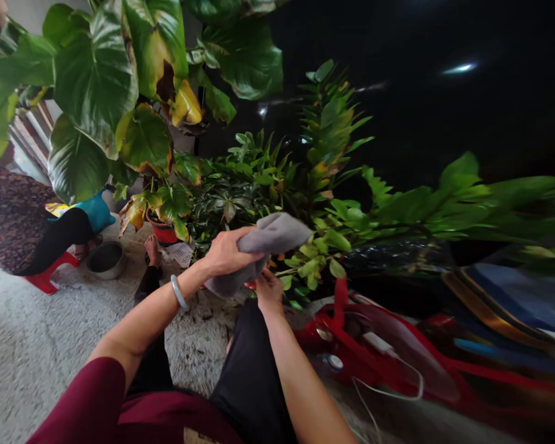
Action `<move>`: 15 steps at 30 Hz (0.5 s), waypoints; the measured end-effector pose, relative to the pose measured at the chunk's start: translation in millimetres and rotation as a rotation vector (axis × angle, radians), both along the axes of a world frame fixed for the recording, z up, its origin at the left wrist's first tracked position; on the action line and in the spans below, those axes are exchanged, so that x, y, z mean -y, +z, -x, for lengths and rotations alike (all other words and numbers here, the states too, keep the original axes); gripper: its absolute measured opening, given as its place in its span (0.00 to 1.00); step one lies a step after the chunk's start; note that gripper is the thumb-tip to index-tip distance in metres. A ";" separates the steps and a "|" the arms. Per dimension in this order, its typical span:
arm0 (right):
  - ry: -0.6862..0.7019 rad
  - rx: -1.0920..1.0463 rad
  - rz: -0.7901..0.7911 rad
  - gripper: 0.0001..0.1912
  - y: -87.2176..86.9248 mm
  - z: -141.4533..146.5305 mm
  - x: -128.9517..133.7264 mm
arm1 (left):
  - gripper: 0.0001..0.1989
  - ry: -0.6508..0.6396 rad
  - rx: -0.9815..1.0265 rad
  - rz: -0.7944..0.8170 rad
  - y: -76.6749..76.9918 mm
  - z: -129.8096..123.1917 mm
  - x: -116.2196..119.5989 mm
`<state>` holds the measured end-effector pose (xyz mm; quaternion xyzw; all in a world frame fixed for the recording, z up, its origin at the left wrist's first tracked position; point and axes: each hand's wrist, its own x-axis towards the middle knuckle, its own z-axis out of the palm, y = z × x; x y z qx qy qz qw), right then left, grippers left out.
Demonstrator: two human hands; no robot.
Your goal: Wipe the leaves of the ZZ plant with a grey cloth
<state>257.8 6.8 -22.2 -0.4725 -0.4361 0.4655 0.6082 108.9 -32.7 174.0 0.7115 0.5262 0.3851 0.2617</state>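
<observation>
A grey cloth [282, 233] is bunched in my left hand [227, 253], which is wrapped round it and wears a bangle on the wrist. Part of the cloth hangs below the palm. Just under it is my right hand [270, 291], its fingers pinched together near the cloth's lower edge. What they grip is too small to make out. Both hands are in front of low leafy plants [312, 259], whose light green leaves come close to the cloth.
A large-leaved plant with yellowing leaves [148, 142] rises at left from a red pot [161, 229]. Left of it are a metal basin [105, 260], a red stool [50, 277] and a seated person [18, 216]. Red bags [346, 339] with a white cable [416, 394] lie at right.
</observation>
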 end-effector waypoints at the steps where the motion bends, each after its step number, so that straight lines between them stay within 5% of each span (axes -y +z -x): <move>1: -0.002 -0.015 0.016 0.25 1.4 1.1 0.4 | 0.28 0.014 0.032 -0.052 6.1 -3.9 -6.7; 4: 0.002 -0.045 0.046 0.24 5.0 2.9 1.9 | 0.28 0.063 0.000 -0.084 2.8 -10.4 -16.7; 10: -0.004 0.025 0.034 0.17 0.7 -4.1 1.1 | 0.25 0.035 -0.288 0.240 -42.4 4.4 5.7; 15: -0.013 0.021 0.016 0.18 -0.2 -0.7 -1.2 | 0.26 -0.008 -0.154 0.108 -8.5 -2.0 0.1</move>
